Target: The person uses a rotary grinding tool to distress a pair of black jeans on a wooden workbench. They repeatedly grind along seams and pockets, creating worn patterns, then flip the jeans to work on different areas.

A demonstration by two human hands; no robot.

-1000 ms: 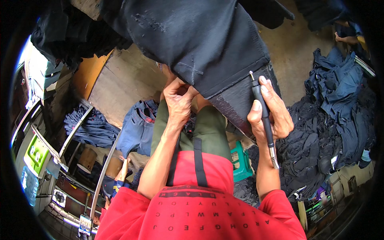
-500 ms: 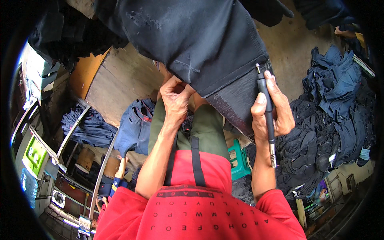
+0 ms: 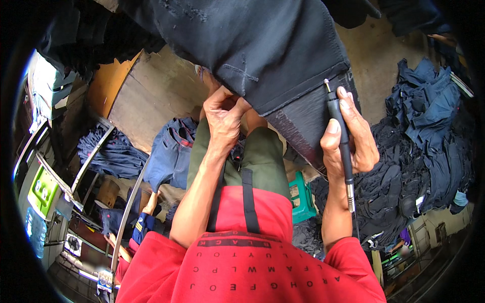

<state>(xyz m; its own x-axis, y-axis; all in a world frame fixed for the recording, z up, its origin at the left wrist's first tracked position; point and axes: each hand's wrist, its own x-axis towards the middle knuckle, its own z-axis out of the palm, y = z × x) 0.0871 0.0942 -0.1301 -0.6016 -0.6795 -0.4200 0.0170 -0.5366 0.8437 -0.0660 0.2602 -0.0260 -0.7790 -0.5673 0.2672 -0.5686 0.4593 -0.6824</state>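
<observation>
Dark denim trouser leg [image 3: 262, 45] is hanging spread above the person's lap; the left hand [image 3: 222, 118] is pinching its hem edge, while the right hand [image 3: 353, 139] is gripping a slim black pen-shaped rotary tool [image 3: 339, 126], tip touching the hem. Heaped dark jeans [image 3: 424, 146] are lying nearby.

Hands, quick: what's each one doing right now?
Left hand: closed, pinching the edge of the dark jeans.
Right hand: closed around a black pen-shaped tool.
</observation>
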